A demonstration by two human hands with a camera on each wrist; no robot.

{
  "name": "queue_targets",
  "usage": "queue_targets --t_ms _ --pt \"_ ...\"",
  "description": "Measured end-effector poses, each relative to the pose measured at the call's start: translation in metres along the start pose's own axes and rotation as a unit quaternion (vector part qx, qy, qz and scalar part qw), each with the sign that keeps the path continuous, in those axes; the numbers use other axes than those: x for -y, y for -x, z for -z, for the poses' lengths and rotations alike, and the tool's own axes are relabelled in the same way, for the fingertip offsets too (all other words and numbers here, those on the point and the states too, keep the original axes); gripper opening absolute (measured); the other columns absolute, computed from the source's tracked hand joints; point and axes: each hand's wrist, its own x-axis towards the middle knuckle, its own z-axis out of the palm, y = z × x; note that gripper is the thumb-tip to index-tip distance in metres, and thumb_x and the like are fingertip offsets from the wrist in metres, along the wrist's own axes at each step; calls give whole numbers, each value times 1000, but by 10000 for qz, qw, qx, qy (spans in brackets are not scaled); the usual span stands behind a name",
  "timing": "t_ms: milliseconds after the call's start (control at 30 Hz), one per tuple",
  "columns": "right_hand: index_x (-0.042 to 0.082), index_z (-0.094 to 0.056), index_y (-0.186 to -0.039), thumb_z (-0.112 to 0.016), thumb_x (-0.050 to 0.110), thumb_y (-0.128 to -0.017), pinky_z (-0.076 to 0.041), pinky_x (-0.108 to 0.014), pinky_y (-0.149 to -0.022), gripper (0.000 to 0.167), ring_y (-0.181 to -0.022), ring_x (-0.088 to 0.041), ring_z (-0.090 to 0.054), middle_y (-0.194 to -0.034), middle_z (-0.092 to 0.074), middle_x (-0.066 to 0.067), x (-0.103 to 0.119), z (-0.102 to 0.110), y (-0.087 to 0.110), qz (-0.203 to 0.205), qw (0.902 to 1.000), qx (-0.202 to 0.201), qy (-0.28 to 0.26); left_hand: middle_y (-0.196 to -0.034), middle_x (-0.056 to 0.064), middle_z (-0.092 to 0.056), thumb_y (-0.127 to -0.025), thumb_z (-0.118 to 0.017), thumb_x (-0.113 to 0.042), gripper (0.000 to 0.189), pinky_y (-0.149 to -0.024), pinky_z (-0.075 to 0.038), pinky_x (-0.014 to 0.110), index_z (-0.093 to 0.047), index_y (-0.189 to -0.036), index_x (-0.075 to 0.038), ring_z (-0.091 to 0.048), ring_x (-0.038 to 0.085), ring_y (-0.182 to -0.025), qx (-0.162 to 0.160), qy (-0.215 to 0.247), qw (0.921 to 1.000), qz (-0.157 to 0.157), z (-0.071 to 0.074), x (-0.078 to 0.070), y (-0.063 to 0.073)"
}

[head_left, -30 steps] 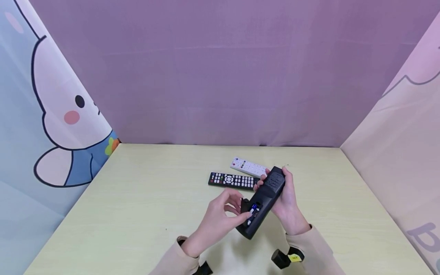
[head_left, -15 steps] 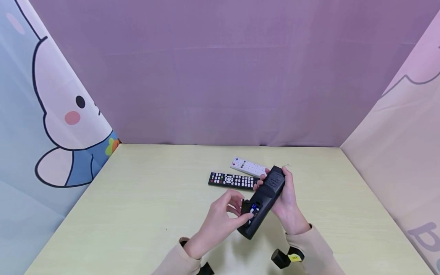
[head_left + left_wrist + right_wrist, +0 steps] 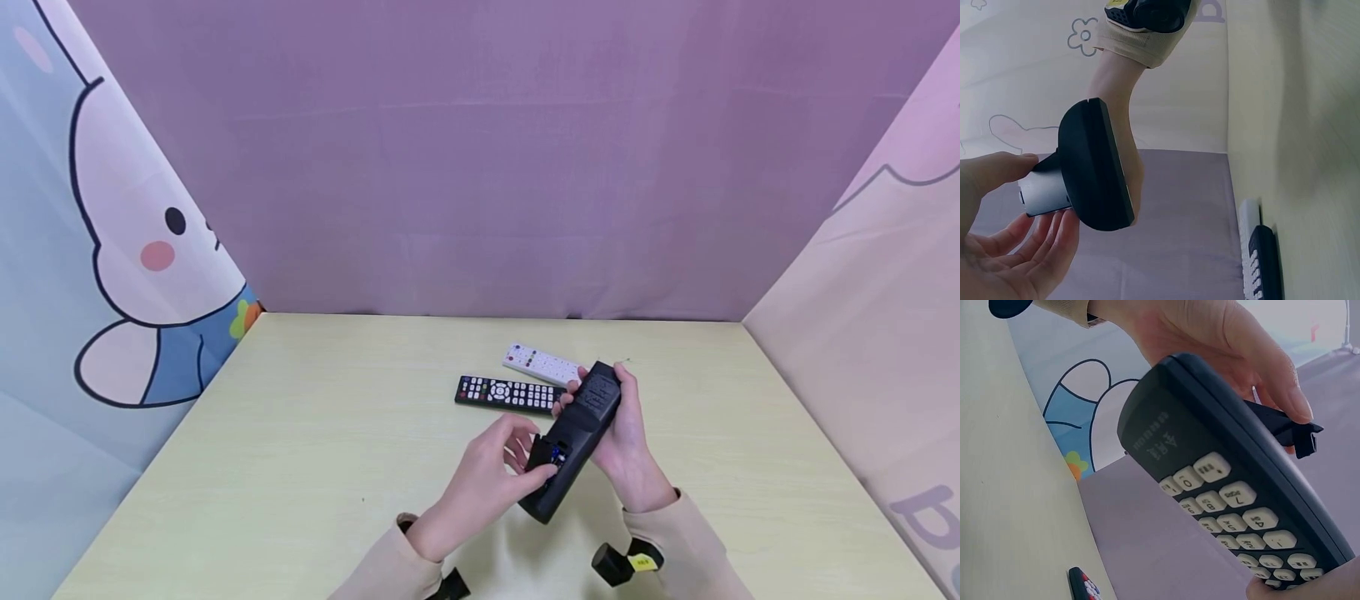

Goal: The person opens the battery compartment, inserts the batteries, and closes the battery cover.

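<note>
My right hand grips a black remote control above the table, its back turned up toward the head camera. The battery compartment in its lower half is uncovered, and a bit of a blue and white battery shows inside. With thumb and fingers my left hand pinches the black battery cover, which stands up at an angle from the remote's back. In the right wrist view, the remote's white keys face the camera, and the cover's clip end juts out behind, under the left thumb.
A second black remote with white keys lies on the pale wooden table. Behind it lies a white remote, its right end overlapped by the right hand's fingers. A purple cloth wall stands at the back, with printed cloths at both sides.
My left hand has shifted slightly right with the cover, which now hides more of the compartment; less of the battery shows. The right hand and its remote have barely moved.
</note>
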Motion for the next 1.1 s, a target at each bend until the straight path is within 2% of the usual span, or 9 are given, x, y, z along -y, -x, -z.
queue_targets --t_ms 233,467,633,1100 --pt "11 -37 -105 -42 48 -88 -42 -30 -72 41 -68 -18 -48 -79 -46 -4 0 0 -1 -30 10000 0 30 -78 -2 -50 -73 -71 -19 34 -56 -45 16 -52 -99 -7 -50 5 -62 11 -472 9988 -139 -2 0 -2" --pt "11 -39 -103 -45 48 -86 -41 -30 -73 41 -69 -18 -48 -79 -47 -4 -1 1 -2 -79 10000 45 5 -79 -3 -50 -74 -71 -22 34 -55 -42 15 -53 -100 -9 -49 7 -63 91 -849 9963 -129 -3 0 -3" --pt "11 -40 -103 -44 48 -87 -41 -31 -73 40 -69 -18 -49 -80 -47 -4 -1 1 -2 -103 9999 125 4 -82 -3 -50 -75 -69 -23 34 -57 -42 14 -54 -102 -9 -48 6 -65 210 -983 9948 -147 -4 1 -4" --pt "11 -41 -102 -44 48 -87 -41 -31 -72 40 -70 -18 -49 -80 -48 -4 -2 1 -2 -150 9997 199 -7 -95 1 -50 -77 -67 -26 33 -63 -43 15 -55 -103 -9 -49 9 -73 265 -1223 9913 -412 -6 5 -3"
